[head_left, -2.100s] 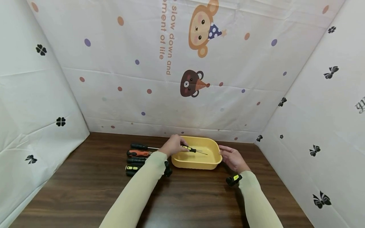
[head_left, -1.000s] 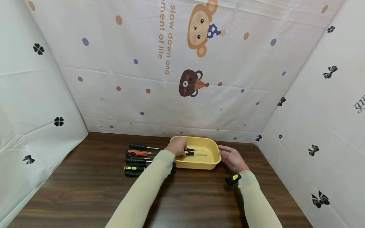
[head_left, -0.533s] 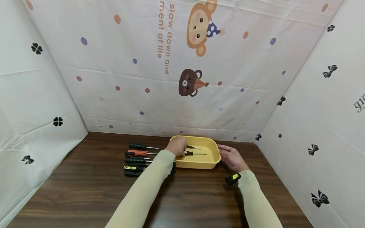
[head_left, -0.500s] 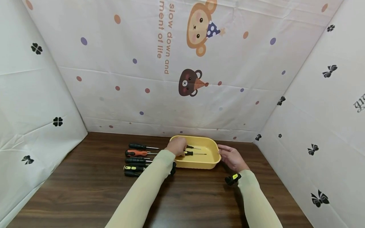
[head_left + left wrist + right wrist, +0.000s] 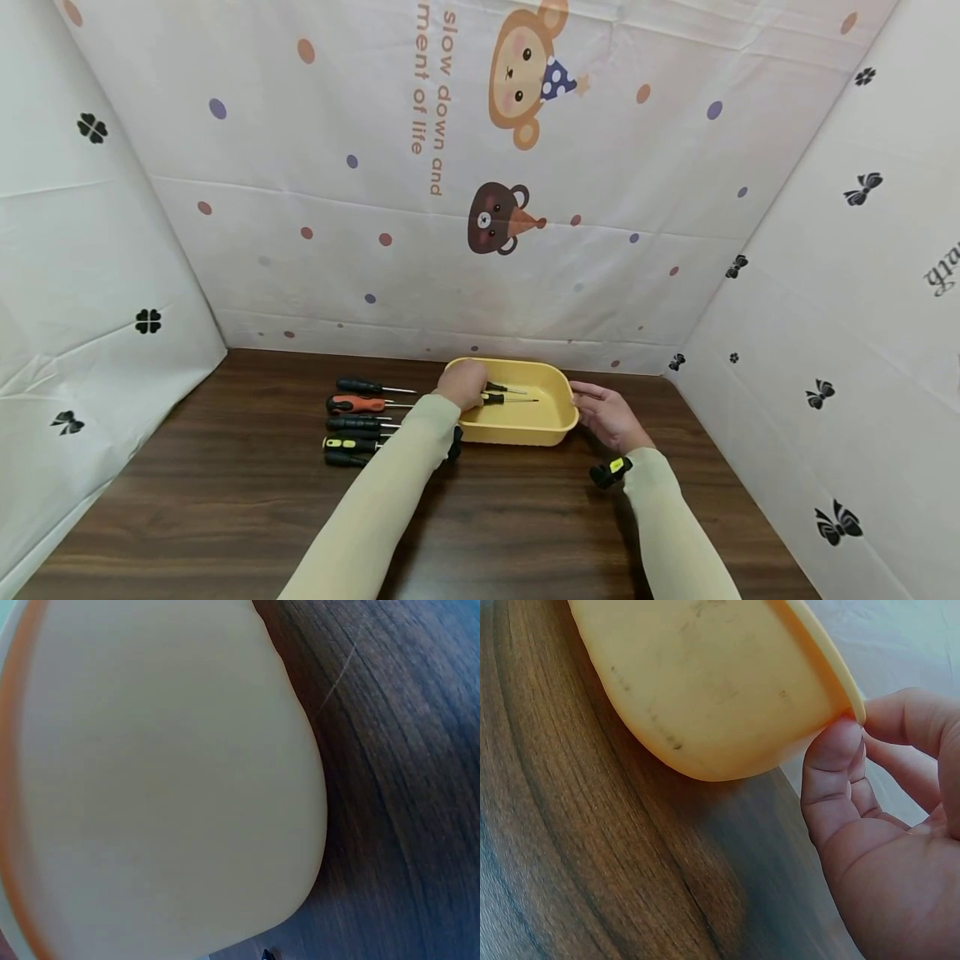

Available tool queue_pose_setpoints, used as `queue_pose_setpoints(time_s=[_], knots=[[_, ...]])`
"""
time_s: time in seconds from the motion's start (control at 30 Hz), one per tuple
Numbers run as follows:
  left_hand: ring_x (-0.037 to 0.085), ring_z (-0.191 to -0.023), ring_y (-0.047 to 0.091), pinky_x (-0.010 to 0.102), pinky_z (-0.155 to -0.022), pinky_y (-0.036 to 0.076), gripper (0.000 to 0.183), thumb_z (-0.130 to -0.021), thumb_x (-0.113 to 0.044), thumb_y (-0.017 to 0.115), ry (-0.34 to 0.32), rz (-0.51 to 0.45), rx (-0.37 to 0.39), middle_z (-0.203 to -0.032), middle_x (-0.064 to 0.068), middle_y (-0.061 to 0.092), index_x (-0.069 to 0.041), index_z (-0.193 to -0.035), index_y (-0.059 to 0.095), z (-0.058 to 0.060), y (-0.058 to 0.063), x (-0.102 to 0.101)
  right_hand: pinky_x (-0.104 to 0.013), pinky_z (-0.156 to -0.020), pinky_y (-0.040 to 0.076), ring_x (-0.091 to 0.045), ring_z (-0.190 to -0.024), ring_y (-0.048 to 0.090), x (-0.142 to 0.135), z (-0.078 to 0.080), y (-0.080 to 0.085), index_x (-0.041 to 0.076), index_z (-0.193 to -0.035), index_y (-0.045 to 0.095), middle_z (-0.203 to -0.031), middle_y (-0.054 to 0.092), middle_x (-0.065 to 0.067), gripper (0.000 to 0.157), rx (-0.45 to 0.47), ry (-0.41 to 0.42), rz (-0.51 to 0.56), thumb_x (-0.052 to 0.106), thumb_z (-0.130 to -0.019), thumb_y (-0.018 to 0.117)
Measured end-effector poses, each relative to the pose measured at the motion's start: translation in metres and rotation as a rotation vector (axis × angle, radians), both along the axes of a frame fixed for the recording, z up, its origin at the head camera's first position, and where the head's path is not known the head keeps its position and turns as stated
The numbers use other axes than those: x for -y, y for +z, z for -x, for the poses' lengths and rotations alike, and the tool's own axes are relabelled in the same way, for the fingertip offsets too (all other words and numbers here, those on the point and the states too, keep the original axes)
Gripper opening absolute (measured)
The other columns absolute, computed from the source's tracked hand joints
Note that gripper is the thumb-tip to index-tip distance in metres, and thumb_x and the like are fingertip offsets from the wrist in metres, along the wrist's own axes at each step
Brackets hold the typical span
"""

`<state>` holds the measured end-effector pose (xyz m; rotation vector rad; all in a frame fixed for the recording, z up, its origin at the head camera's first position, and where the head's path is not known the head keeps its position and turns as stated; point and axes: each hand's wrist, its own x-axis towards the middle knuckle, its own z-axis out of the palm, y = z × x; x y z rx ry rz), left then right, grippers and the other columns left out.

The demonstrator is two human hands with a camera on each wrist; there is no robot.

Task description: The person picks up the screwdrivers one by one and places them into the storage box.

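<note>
A yellow plastic tray (image 5: 551,417) stands against the back wall. My left hand (image 5: 461,385) reaches over its left end and holds a small screwdriver (image 5: 493,399) by its black-and-yellow handle, the shaft pointing right; the fingertips are hidden. Beside it, farther back in the tray, lies a second small screwdriver (image 5: 504,387). The left wrist view is filled by the tray's outer side (image 5: 172,780). At the right end, thumb and forefinger of my right hand (image 5: 885,847) pinch the tray's rim.
Several screwdrivers lie in a row on the dark wooden table (image 5: 225,483), left of the tray. Among them are an orange-and-black one (image 5: 355,404) and a black-handled one (image 5: 360,386) at the back. White printed sheets (image 5: 337,275) wall in the back and sides.
My left hand has lowered the screwdriver from above the tray into it, moving left, and has since shifted it slightly toward the back. My right hand has stayed on the rim.
</note>
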<state>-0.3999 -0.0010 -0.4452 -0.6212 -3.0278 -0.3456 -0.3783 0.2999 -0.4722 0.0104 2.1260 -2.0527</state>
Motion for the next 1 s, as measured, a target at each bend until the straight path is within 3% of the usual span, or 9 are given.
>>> queue_pose_setpoints(time_s=[0.2,0.37,0.57,0.7,0.87,1.0], knots=[[0.012,-0.059,0.027,0.029,-0.06,0.032,0.06,-0.087,-0.013,0.083,0.015,0.012,-0.028,-0.058,-0.007,0.023,-0.02,-0.059,0.03,0.003,0.0002,0.0,-0.029,-0.084,0.06,-0.014,-0.098,0.071,0.0015,-0.0002,0.0011,-0.006,-0.151,0.045,-0.13,0.068,-0.012,0.053,-0.004,0.002,0.005,0.005,-0.102,0.061],[0.012,-0.06,0.032,0.029,-0.061,0.034,0.055,-0.086,-0.012,0.083,0.016,0.028,-0.05,-0.056,-0.007,0.031,-0.019,-0.057,0.037,0.0066,-0.0037,-0.0004,-0.028,-0.082,0.06,-0.013,-0.097,0.071,0.0033,0.0,0.0013,-0.005,-0.15,0.045,-0.129,0.069,-0.011,0.052,-0.008,-0.003,0.009,0.004,-0.101,0.062],[0.012,-0.059,0.019,0.028,-0.057,0.026,0.061,-0.09,-0.006,0.075,-0.008,0.046,-0.048,-0.061,-0.006,0.013,-0.02,-0.062,0.024,0.0034,-0.0009,-0.0001,-0.029,-0.081,0.06,-0.013,-0.096,0.071,0.0035,0.0002,0.0018,-0.006,-0.15,0.045,-0.126,0.07,-0.01,0.052,-0.011,-0.01,0.019,0.004,-0.101,0.061],[0.012,-0.06,0.015,0.028,-0.057,0.023,0.061,-0.091,-0.003,0.072,-0.022,0.059,-0.053,-0.063,-0.005,0.01,-0.019,-0.063,0.02,0.0031,0.0002,-0.0002,-0.029,-0.081,0.06,-0.014,-0.095,0.071,0.0031,-0.0005,0.0028,-0.006,-0.15,0.046,-0.125,0.071,-0.011,0.052,0.0,-0.019,0.014,0.004,-0.101,0.062],[0.013,-0.061,0.026,0.028,-0.06,0.03,0.057,-0.091,-0.005,0.073,-0.023,0.077,-0.063,-0.059,-0.006,0.022,-0.019,-0.059,0.028,0.0065,-0.0007,-0.0022,-0.029,-0.081,0.06,-0.014,-0.096,0.071,0.0025,-0.003,0.0038,-0.005,-0.15,0.046,-0.132,0.067,-0.015,0.051,0.004,-0.014,0.001,0.004,-0.102,0.061],[0.013,-0.064,0.036,0.029,-0.064,0.038,0.045,-0.09,-0.008,0.077,-0.017,0.076,-0.059,-0.06,-0.006,0.042,-0.017,-0.059,0.045,0.007,-0.0001,-0.0022,-0.028,-0.082,0.06,-0.014,-0.097,0.071,0.0022,-0.0042,0.0043,-0.005,-0.151,0.045,-0.133,0.067,-0.016,0.052,0.006,-0.009,0.003,0.005,-0.102,0.061]])
